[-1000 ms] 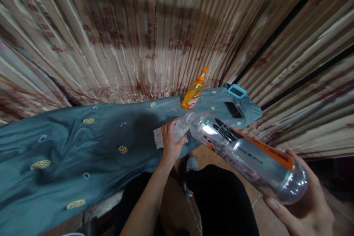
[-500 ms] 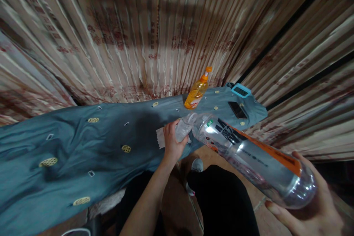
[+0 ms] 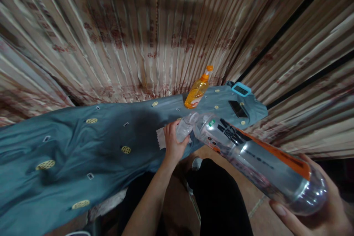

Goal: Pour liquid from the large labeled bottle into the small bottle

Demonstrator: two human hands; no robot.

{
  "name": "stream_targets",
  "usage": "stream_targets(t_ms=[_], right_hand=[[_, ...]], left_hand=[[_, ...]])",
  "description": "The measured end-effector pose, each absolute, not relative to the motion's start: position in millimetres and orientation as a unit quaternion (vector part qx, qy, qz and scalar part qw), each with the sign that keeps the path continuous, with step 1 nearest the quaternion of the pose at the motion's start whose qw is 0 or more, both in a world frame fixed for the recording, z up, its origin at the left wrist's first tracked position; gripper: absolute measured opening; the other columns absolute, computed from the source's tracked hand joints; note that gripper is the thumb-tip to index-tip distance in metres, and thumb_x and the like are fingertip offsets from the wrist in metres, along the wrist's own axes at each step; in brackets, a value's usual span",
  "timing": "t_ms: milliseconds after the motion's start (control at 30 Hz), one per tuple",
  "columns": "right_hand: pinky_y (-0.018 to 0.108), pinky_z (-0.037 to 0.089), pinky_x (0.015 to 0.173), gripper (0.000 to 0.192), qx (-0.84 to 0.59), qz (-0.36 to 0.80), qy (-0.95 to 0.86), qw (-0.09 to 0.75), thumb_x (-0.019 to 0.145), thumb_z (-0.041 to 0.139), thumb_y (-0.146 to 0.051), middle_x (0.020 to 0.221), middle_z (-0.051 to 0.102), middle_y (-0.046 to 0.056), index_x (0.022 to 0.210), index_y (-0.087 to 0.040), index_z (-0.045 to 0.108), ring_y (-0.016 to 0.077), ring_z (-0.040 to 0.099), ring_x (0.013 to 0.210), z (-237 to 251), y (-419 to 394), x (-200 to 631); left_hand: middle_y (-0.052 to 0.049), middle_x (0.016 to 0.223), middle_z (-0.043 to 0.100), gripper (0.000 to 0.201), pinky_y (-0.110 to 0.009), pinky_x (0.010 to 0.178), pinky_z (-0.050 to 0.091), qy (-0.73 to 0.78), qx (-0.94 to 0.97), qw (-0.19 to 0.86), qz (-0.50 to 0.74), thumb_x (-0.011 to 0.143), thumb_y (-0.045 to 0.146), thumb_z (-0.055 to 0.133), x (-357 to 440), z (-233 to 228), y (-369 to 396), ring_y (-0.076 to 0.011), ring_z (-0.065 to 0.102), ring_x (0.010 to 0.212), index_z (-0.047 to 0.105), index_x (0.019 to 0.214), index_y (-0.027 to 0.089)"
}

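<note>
My right hand (image 3: 312,214) cradles the base of a large clear plastic bottle (image 3: 257,158) with an orange and black label, tipped so its neck points down and left. My left hand (image 3: 173,142) grips a small clear cup (image 3: 183,129) at the table edge, right under the bottle's mouth. A white paper napkin (image 3: 160,138) lies under that hand on the blue tablecloth (image 3: 83,143).
An orange pump bottle (image 3: 197,90) stands behind the cup. A black phone (image 3: 238,109) and a blue-framed timer (image 3: 241,89) lie at the table's right end. Striped curtains hang behind and to the right. My dark trousers show below.
The large bottle's base and my right hand have drifted right and down in view. My left hand stays on the small cup.
</note>
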State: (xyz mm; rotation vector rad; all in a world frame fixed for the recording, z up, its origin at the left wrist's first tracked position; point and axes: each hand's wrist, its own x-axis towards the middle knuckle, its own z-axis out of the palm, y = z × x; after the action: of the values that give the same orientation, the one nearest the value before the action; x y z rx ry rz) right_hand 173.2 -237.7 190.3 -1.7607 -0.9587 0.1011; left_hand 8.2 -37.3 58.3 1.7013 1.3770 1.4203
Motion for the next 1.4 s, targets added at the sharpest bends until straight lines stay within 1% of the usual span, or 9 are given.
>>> stream_targets(t_ms=[200, 300, 433, 600, 833, 1067, 1200, 1333, 1400], right_hand=[[0.071, 0.026, 0.125, 0.108, -0.737, 0.013, -0.414, 0.534, 0.062, 0.089, -0.07, 0.153, 0.055, 0.007, 0.156, -0.033, 0.049, 0.043, 0.046, 0.145, 186, -239, 178], [0.071, 0.025, 0.125, 0.102, -0.731, 0.016, -0.419, 0.538, 0.065, 0.089, -0.064, 0.154, 0.054, 0.005, 0.155, -0.036, 0.05, 0.0419, 0.045, 0.146, 184, -241, 182], [0.075, 0.027, 0.123, 0.103, -0.722, 0.017, -0.435, 0.538, 0.062, 0.092, -0.056, 0.154, 0.055, 0.004, 0.154, -0.036, 0.051, 0.0447, 0.045, 0.146, 180, -242, 188], [0.071, 0.024, 0.126, 0.103, -0.732, 0.025, -0.419, 0.536, 0.066, 0.089, -0.064, 0.156, 0.052, 0.004, 0.155, -0.034, 0.049, 0.0416, 0.043, 0.149, 185, -240, 182], [0.07, 0.023, 0.127, 0.102, -0.731, 0.03, -0.418, 0.538, 0.066, 0.089, -0.064, 0.156, 0.052, 0.004, 0.155, -0.037, 0.049, 0.0411, 0.042, 0.149, 188, -238, 178], [0.07, 0.027, 0.124, 0.107, -0.733, 0.013, -0.43, 0.527, 0.065, 0.087, -0.069, 0.152, 0.055, 0.009, 0.157, -0.032, 0.048, 0.0425, 0.049, 0.141, 188, -237, 182], [0.072, 0.025, 0.124, 0.103, -0.723, 0.003, -0.447, 0.526, 0.065, 0.088, -0.067, 0.148, 0.058, 0.007, 0.155, -0.033, 0.05, 0.0416, 0.051, 0.137, 187, -237, 186], [0.073, 0.022, 0.124, 0.102, -0.715, 0.0, -0.448, 0.536, 0.064, 0.09, -0.062, 0.15, 0.057, 0.006, 0.154, -0.033, 0.051, 0.0427, 0.049, 0.14, 183, -236, 189], [0.073, 0.024, 0.124, 0.103, -0.71, -0.002, -0.452, 0.54, 0.064, 0.091, -0.061, 0.152, 0.056, 0.007, 0.154, -0.032, 0.052, 0.044, 0.047, 0.143, 182, -237, 191]], left_hand=[[-0.004, 0.12, 0.067, 0.061, -0.044, 0.103, 0.051, 0.506, 0.634, 0.262, 0.523, 0.069, 0.005, 0.079, 8, 58, -37, -0.0274, 0.062, 0.116, 0.059, 0.122, 0.026], [-0.004, 0.121, 0.067, 0.061, -0.044, 0.103, 0.051, 0.51, 0.631, 0.265, 0.521, 0.069, 0.005, 0.079, 8, 59, -37, -0.0277, 0.061, 0.117, 0.059, 0.122, 0.027], [-0.005, 0.121, 0.067, 0.061, -0.045, 0.104, 0.05, 0.508, 0.633, 0.268, 0.519, 0.069, 0.005, 0.079, 7, 59, -37, -0.0277, 0.062, 0.117, 0.059, 0.122, 0.027], [-0.005, 0.121, 0.068, 0.06, -0.045, 0.104, 0.05, 0.512, 0.631, 0.261, 0.521, 0.069, 0.006, 0.08, 8, 59, -37, -0.0281, 0.062, 0.117, 0.059, 0.121, 0.026], [-0.005, 0.119, 0.068, 0.061, -0.045, 0.101, 0.051, 0.499, 0.64, 0.239, 0.533, 0.068, 0.006, 0.078, 8, 55, -35, -0.028, 0.063, 0.114, 0.058, 0.122, 0.025], [-0.005, 0.118, 0.068, 0.064, -0.044, 0.099, 0.052, 0.501, 0.639, 0.215, 0.543, 0.067, 0.007, 0.078, 10, 48, -33, -0.0279, 0.064, 0.111, 0.056, 0.124, 0.026], [-0.005, 0.117, 0.067, 0.061, -0.045, 0.099, 0.052, 0.501, 0.639, 0.21, 0.544, 0.068, 0.008, 0.078, 9, 47, -33, -0.0281, 0.064, 0.112, 0.057, 0.122, 0.025], [-0.005, 0.118, 0.067, 0.059, -0.045, 0.099, 0.051, 0.504, 0.64, 0.216, 0.539, 0.068, 0.008, 0.079, 9, 47, -33, -0.0283, 0.063, 0.113, 0.058, 0.121, 0.026], [-0.006, 0.118, 0.067, 0.059, -0.045, 0.1, 0.051, 0.505, 0.638, 0.216, 0.539, 0.068, 0.008, 0.078, 9, 48, -33, -0.0283, 0.063, 0.113, 0.058, 0.12, 0.025]])
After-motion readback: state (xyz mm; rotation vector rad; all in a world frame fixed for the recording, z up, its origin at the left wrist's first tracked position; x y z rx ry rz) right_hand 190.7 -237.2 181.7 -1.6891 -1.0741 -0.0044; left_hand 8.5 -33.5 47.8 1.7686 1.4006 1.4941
